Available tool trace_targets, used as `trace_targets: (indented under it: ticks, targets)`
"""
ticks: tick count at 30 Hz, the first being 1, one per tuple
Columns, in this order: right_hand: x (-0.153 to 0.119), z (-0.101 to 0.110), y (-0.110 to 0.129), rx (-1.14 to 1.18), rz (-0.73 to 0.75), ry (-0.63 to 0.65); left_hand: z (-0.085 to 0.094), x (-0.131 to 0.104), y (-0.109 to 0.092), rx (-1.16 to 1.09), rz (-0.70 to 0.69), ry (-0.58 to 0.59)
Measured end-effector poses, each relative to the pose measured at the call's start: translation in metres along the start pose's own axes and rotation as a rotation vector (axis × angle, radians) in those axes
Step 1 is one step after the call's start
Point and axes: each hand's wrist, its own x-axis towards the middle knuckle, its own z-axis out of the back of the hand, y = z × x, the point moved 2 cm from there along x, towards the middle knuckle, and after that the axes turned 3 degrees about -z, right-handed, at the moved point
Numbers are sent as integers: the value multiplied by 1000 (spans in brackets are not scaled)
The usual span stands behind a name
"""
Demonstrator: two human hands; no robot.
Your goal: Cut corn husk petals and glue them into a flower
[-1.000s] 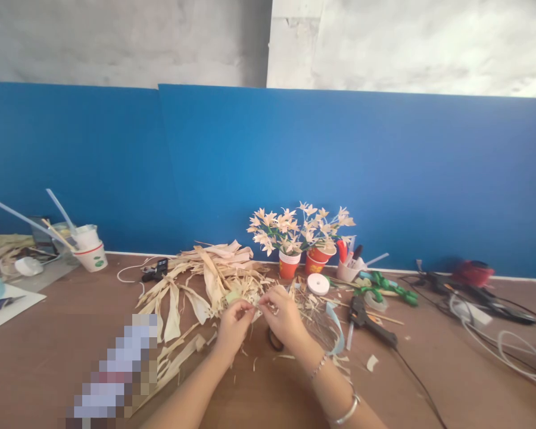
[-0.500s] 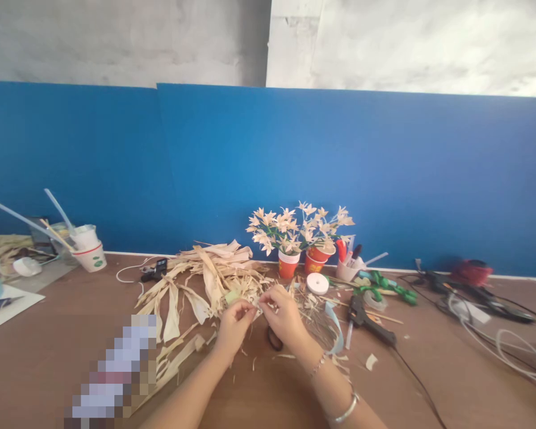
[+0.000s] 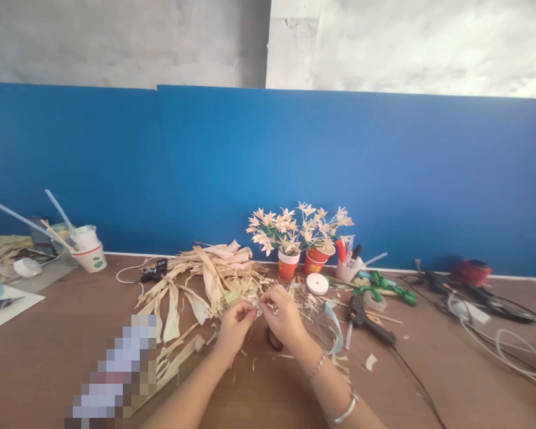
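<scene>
My left hand [image 3: 236, 322] and my right hand [image 3: 282, 313] meet above the middle of the table, thumbs and fingertips pinched close together. Whatever lies between the fingertips is too small to make out. To the left and behind them spreads a heap of dried corn husks [image 3: 212, 274], with small husk scraps around my fingers. Black scissor handles [image 3: 274, 339], partly hidden, rest beneath my right hand. Beyond it stand husk flowers [image 3: 286, 226] on green stems in red paper cups [image 3: 288, 266]. A white ribbon roll [image 3: 317, 283] lies just past my right hand.
A black glue gun [image 3: 368, 320] lies right of my hands, its cord trailing to the front edge. Green tape-wrapped stems [image 3: 388, 286] and a cup of tools [image 3: 347, 271] sit behind it. White cables [image 3: 504, 348] coil far right; a white cup [image 3: 89, 257] stands left.
</scene>
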Motion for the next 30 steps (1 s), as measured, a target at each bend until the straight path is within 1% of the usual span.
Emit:
trace_targets:
  ticks: [10,15,21,24,27,30]
  targets:
    - [-1,0,-1,1,10,7,0,0,-1,8,-6,-5]
    - [-1,0,0,-15,6,-2,1,0,1,26,-43,13]
    - [0,0,-1,-30,9,0,1,1,2,32,-56,20]
    - [1,3,2,-9,-2,5,0,0,0,23,-30,3]
    - [3,10,5,64,-88,-23,-1,-2,-2,-19,52,-9]
    - [6,13,3,173,-272,-55,-3,-4,-4,-77,170,14]
